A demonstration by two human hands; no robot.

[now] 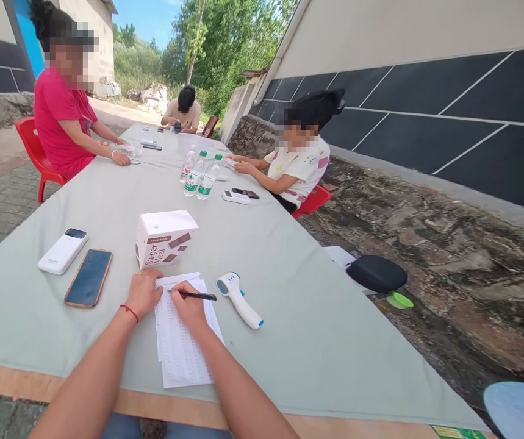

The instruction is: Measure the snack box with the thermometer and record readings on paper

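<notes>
Printed paper sheets [183,360], filled with rows of small text, lie on the table in front of me. My right hand [189,308] rests on them, its fingers pinched around a black pen [200,296] whose tip points left at the upper part of the page. My left hand [143,294], with a red string on the wrist, lies at the upper left edge of the sheets, thumb and forefinger apart and touching the paper; its other fingers are partly hidden. Just beyond stands a white box [168,238] with brown print. A white handheld thermometer [240,299] lies right of the sheets.
Left are a white power bank [63,251] and a phone [88,277]. Further off stand several water bottles [207,178], near another power bank [235,197] and phone [246,192]. Three people sit around the cloth-covered table [312,341], hands busy with small items.
</notes>
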